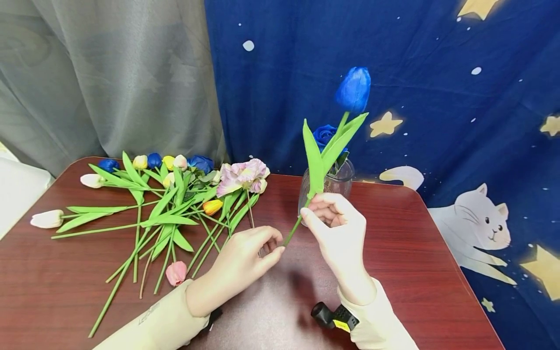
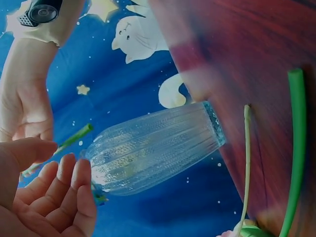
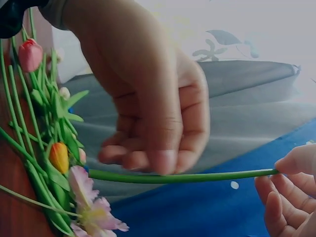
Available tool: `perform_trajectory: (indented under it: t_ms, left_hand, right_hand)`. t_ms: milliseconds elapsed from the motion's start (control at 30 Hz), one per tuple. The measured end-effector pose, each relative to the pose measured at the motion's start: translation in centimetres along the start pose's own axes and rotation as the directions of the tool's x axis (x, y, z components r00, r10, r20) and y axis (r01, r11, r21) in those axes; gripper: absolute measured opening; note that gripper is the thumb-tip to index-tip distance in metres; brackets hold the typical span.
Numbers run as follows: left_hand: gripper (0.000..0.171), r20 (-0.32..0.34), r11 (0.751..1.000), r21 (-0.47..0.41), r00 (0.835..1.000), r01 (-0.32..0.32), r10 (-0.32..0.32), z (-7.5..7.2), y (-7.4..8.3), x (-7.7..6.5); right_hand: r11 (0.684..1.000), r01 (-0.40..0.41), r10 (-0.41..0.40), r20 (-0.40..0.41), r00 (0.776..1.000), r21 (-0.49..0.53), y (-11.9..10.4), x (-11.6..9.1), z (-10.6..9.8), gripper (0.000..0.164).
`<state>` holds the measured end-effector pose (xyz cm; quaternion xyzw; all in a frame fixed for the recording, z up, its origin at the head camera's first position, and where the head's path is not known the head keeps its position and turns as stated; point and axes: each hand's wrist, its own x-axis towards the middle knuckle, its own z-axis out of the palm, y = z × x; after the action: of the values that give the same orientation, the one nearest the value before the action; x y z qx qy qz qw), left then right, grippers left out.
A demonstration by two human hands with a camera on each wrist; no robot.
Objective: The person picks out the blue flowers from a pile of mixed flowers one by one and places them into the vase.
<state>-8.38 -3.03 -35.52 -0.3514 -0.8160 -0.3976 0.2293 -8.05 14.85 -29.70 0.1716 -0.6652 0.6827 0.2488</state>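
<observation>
My right hand (image 1: 337, 238) pinches the green stem (image 1: 294, 231) of a blue tulip (image 1: 353, 90) between thumb and fingers, just below its leaves (image 1: 316, 165). The tulip stands upright, tilted right, bloom at the top. My left hand (image 1: 251, 250) is by the stem's lower end, its fingers loosely bent and apart from the thumb in the left wrist view. In the right wrist view the left thumb tip (image 3: 164, 160) overlaps the stem. Behind the tulip stands a clear ribbed glass vase (image 2: 158, 148) holding a blue rose (image 1: 324, 135), partly hidden by leaves and the right hand.
On the table (image 1: 393, 272) to the left lies a loose spread of artificial flowers: white tulips (image 1: 47, 218), a pink tulip (image 1: 176, 273), an orange tulip (image 1: 213, 207) and a pale purple flower (image 1: 243, 177). Grey (image 1: 153, 73) and blue curtains (image 1: 280, 87) hang behind the table.
</observation>
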Motion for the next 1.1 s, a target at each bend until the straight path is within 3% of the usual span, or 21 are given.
perform_trajectory:
  t_ms: [233, 400, 567, 800, 1100]
  left_hand:
    - [0.018, 0.023, 0.998, 0.048, 0.999, 0.047, -0.048, 0.2, -0.6, 0.4]
    - [0.017, 0.017, 0.996, 0.045, 0.996, 0.082, -0.083, 0.4, -1.2, 0.7]
    - [0.021, 0.024, 0.992, 0.045, 0.992, 0.120, -0.121, 0.3, -1.7, 1.8]
    - [0.047, 0.058, 0.982, 0.032, 0.981, 0.186, -0.187, 0.7, -2.6, 3.7]
    - [0.070, 0.169, 0.966, -0.013, 0.953, 0.257, -0.251, 1.7, -3.6, 5.9]
  right_hand:
    - [0.997, 0.080, -0.078, -0.093, 0.993, 0.017, -0.9, 0.7, -1.2, 0.022]
    - [0.991, 0.135, -0.130, -0.177, 0.976, 0.020, -1.6, 1.1, -2.2, 0.020]
    - [0.978, 0.205, -0.183, -0.276, 0.944, 0.051, -2.3, 1.7, -3.4, 0.020]
    - [0.957, 0.273, -0.219, -0.381, 0.898, 0.096, -3.1, 2.5, -4.8, 0.023]
    - [0.942, 0.333, -0.278, -0.458, 0.845, 0.043, -4.4, 4.0, -6.0, 0.025]
